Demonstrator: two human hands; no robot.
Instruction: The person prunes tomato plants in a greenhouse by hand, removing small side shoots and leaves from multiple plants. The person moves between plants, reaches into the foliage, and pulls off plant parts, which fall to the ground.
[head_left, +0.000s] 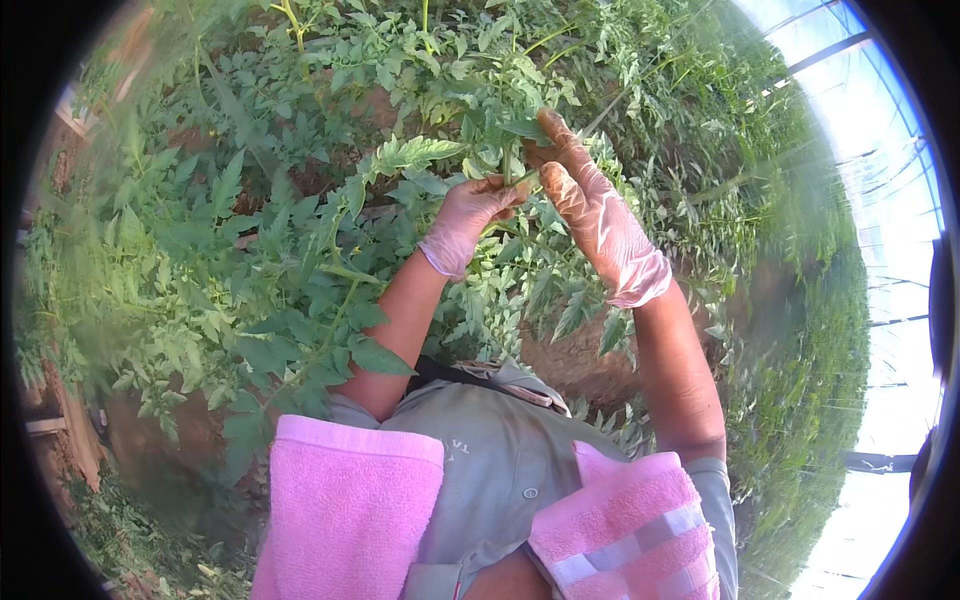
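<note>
Both my hands wear thin translucent gloves, stained brown at the fingertips, and are raised among leafy tomato plants (292, 225). My left hand (472, 217) has its thumb and fingers closed around an upright green plant stem (507, 161). Just right of it, my right hand (596, 202) is beside the same stem, thumb and forefinger spread apart. A leaf lies over the gap near its fingertips, and its other fingers are partly hidden behind the thumb, so whether they touch a shoot is not plain.
A leafy branch (337, 300) crosses close by my left forearm. Thin strings (611, 112) run up through the foliage. Bare soil (585, 356) shows below my hands. A pink towel (352, 502) hangs over my grey shirt (487, 450). A greenhouse frame (829, 51) stands at the right.
</note>
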